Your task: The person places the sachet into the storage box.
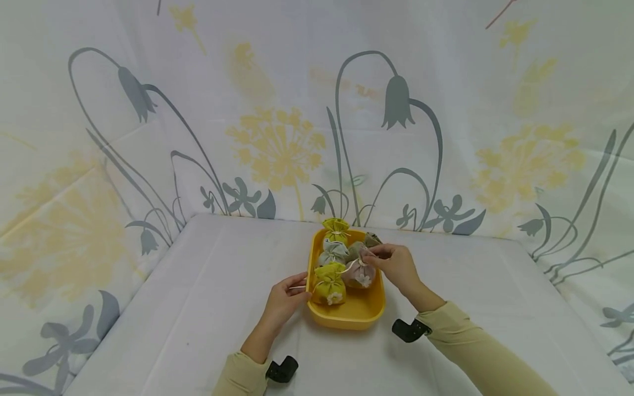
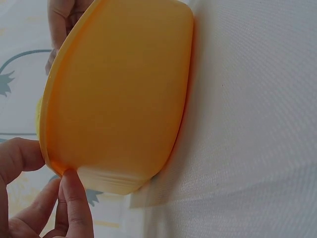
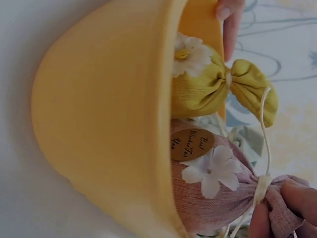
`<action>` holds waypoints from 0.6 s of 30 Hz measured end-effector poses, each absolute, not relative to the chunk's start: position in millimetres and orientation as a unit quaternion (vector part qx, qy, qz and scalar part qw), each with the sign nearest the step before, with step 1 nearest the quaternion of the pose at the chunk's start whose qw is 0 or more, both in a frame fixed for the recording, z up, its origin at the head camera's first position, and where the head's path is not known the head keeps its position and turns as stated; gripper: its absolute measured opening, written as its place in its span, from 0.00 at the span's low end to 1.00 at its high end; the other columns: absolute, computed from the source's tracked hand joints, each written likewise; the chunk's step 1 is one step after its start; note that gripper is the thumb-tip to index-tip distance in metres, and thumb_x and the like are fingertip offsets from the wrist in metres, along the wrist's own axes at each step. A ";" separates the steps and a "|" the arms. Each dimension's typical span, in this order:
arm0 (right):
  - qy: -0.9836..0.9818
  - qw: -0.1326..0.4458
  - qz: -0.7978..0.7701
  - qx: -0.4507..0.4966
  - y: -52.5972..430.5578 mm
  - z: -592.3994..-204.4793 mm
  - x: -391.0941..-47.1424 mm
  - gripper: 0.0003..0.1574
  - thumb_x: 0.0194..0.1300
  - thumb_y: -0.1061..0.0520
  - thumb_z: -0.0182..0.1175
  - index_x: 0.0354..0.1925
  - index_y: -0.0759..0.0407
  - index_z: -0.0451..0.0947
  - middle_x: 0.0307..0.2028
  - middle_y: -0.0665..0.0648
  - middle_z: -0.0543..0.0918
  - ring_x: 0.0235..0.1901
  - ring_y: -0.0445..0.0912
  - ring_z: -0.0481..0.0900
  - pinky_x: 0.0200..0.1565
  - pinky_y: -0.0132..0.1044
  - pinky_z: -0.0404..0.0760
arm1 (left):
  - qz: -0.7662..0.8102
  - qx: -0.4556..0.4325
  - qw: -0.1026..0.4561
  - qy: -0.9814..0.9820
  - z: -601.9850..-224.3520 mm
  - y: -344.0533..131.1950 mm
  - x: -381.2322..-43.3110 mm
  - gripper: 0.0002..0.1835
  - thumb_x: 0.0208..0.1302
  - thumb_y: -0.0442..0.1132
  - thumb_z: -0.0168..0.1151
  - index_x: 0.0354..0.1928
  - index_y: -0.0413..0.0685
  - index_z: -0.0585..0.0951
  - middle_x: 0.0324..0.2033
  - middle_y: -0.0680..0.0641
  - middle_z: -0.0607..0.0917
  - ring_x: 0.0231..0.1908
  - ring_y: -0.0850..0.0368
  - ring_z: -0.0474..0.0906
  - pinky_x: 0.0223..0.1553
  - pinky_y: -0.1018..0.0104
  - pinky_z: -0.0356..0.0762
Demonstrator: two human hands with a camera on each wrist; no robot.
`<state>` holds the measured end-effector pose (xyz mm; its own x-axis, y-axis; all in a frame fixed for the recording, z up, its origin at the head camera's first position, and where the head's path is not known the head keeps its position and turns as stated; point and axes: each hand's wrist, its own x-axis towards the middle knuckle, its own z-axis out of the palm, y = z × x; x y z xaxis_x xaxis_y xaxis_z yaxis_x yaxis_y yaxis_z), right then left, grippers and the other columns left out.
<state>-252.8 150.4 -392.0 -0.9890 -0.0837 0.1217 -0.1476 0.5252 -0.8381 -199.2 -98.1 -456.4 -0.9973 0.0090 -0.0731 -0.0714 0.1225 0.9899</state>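
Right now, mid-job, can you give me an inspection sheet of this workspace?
Surface: table under a white cloth.
Job's things: yellow tray holding small tied fabric pouches; pink pouch with a white flower and an oval tag; green pouch beside it; another green pouch at the far end, grey ones between.
Clutter: nothing seen.
Hands: left hand holds the tray's left rim; right hand pinches the pink pouch's tied neck.
Cables: nothing seen.
Surroundings: floral curtain behind and to both sides.
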 end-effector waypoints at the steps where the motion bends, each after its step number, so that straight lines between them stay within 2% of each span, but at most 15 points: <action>1: -0.874 0.030 0.481 0.065 150.5 -393.1 -253.2 0.14 0.57 0.57 0.66 0.39 0.66 0.83 0.34 0.57 0.83 0.34 0.49 0.74 0.35 0.35 0.75 | 0.662 -0.021 0.030 0.748 -456.3 -98.0 -199.2 0.25 0.56 0.31 0.64 0.58 0.39 0.74 0.47 0.43 0.78 0.46 0.51 0.76 0.46 0.63 0.76; 11: -0.869 -0.003 0.492 0.051 147.4 -399.9 -252.1 0.13 0.55 0.59 0.68 0.38 0.65 0.83 0.35 0.56 0.82 0.36 0.49 0.75 0.38 0.34 0.78 | 0.662 -0.026 0.035 0.749 -454.9 -97.2 -198.8 0.26 0.56 0.32 0.64 0.58 0.40 0.74 0.47 0.43 0.78 0.45 0.51 0.76 0.45 0.63 0.77; 18: -0.870 -0.017 0.489 0.063 150.0 -398.1 -251.0 0.16 0.56 0.57 0.67 0.43 0.64 0.83 0.41 0.57 0.82 0.41 0.51 0.77 0.46 0.42 0.78 | 0.661 -0.027 0.034 0.749 -454.6 -97.8 -198.6 0.26 0.56 0.32 0.64 0.59 0.40 0.74 0.47 0.44 0.78 0.46 0.51 0.76 0.45 0.64 0.77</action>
